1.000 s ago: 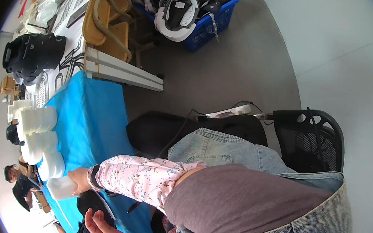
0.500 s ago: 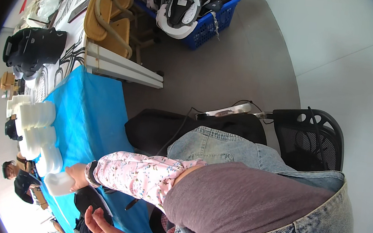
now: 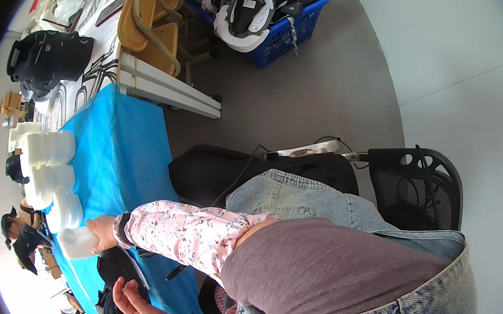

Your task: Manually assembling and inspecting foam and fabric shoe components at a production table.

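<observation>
My right hand [image 3: 104, 234], at the end of a pink flowered sleeve with a black band at the wrist, grips the edge of a white box-shaped tray [image 3: 76, 243]. Beside that tray stand stacks of similar white containers [image 3: 50, 163] on a blue table cover [image 3: 121, 141]. My left hand [image 3: 142, 308] is near the lower edge, its fingers slightly bent and apart, with nothing visible in them. Close to its fingertips lies a black item [image 3: 119, 266] with a pale edge; its kind is unclear. A black device sits at my left wrist.
Folding chairs [image 3: 155, 20] stand beside a white-topped table carrying a black backpack [image 3: 53, 60]. A blue basket [image 3: 291, 36] of black and white gear is on the floor. Behind me is a black mesh chair [image 3: 417, 190]. Another person [image 3: 22, 235] is across the table.
My right hand and the white tray have shifted slightly toward the picture's upper left. The person across the table has leaned down. My left hand stays almost in place.
</observation>
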### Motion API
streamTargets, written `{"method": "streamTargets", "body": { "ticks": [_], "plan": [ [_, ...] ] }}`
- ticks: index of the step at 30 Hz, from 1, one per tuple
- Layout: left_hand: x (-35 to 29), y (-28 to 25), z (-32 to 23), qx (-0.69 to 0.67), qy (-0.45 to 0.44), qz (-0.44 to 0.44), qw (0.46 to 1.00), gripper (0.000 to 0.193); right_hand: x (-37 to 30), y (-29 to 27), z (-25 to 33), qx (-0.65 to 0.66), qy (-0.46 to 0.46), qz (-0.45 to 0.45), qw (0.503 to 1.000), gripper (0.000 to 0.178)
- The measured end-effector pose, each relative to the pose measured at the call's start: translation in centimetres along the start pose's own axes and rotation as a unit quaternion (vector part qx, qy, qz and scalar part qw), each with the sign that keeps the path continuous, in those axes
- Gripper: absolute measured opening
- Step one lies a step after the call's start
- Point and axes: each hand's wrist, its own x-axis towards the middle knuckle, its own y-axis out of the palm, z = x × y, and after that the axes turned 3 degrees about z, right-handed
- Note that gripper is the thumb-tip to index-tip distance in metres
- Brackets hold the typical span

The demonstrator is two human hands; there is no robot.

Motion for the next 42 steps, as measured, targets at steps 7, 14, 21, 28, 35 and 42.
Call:
{"method": "streamTargets", "body": {
  "ticks": [7,14,21,28,35,42],
  "plan": [
    [-0.4,0.3,-1.1,-0.032,-0.004,-0.019,0.999,0.027,0.1,0.0,0.1,-0.016,-0.014,-0.006,1.0,0.065],
    [-1.9,-0.6,0.2,-0.078,-0.013,-0.04,0.996,0.019,-0.7,-1.1,0.0,-0.057,-0.027,0.008,0.998,0.064],
    [-6.2,-1.3,0.7,-0.218,-0.064,-0.063,0.972,0.014,-1.0,-1.7,0.9,-0.046,-0.042,0.057,0.996,0.067],
    [-8.6,-0.3,-1.5,-0.237,-0.034,-0.045,0.97,0.012,-1.0,-1.7,1.5,-0.03,-0.046,0.095,0.994,0.063],
    [-11.9,-1.1,-5.3,-0.144,0.026,0.04,0.988,0.014,-0.8,-1.4,1.3,-0.029,-0.034,0.132,0.99,0.061],
    [-14.7,-2.1,-4.5,-0.12,0.043,0.015,0.992,0.016,-1.1,-1.4,0.6,-0.057,-0.053,0.124,0.989,0.058]
  ]
}}
